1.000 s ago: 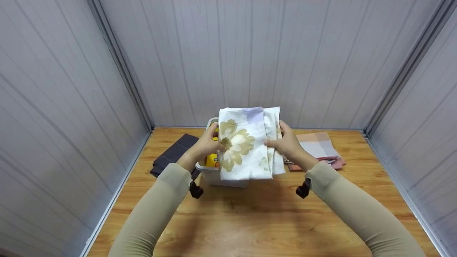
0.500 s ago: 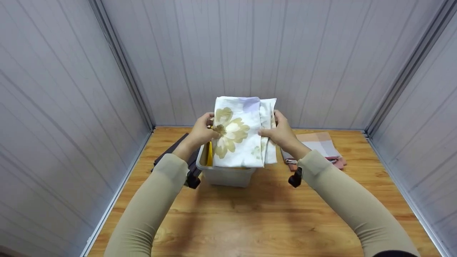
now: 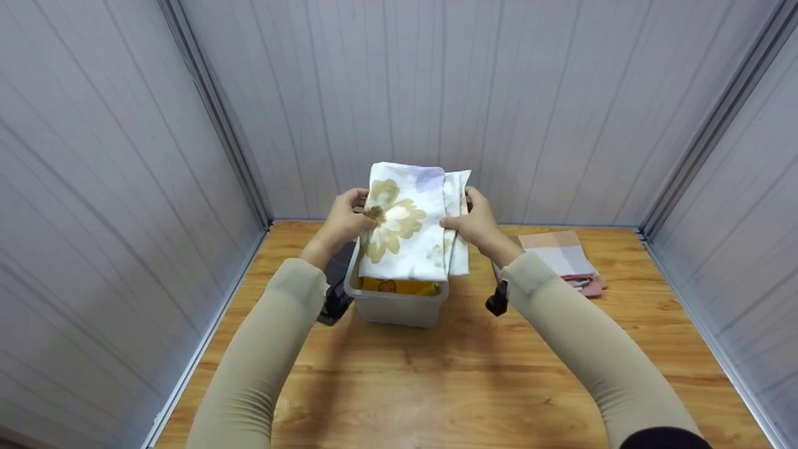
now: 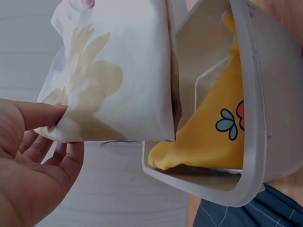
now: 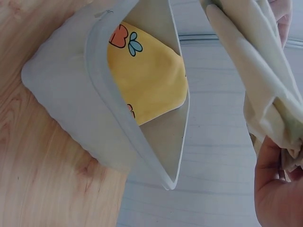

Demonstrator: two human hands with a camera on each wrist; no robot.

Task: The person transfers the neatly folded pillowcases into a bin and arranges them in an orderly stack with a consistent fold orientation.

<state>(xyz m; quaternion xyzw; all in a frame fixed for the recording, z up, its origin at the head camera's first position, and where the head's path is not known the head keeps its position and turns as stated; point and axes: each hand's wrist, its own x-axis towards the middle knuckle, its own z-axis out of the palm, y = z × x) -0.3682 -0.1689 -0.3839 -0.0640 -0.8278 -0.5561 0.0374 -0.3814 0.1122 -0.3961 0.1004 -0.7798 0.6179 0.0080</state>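
A folded white cloth point(image 3: 408, 227) with a tan flower print and a lilac patch is held up between both hands in the head view. My left hand point(image 3: 345, 221) pinches its left side, thumb in front and fingers behind. On the other side my right hand point(image 3: 477, 221) grips the layered right edge the same way. Below the cloth stands a whitish plastic bin point(image 3: 399, 310), overlapped by the cloth in the head view. Inside the bin lies a yellow cloth point(image 4: 208, 137) with small red and blue prints. Both wrist views show the white cloth above the bin's rim.
A dark checked cloth point(image 3: 336, 274) lies left of the bin, partly hidden by the left arm. Right of the right hand, a folded pink, white and peach cloth point(image 3: 561, 255) rests on the wooden floor point(image 3: 411, 386). Pale panel walls point(image 3: 411, 81) rise behind and at both sides.
Both hands have carried the white cloth away from me and slightly left. More of the bin's front and the yellow cloth inside now show beneath it.
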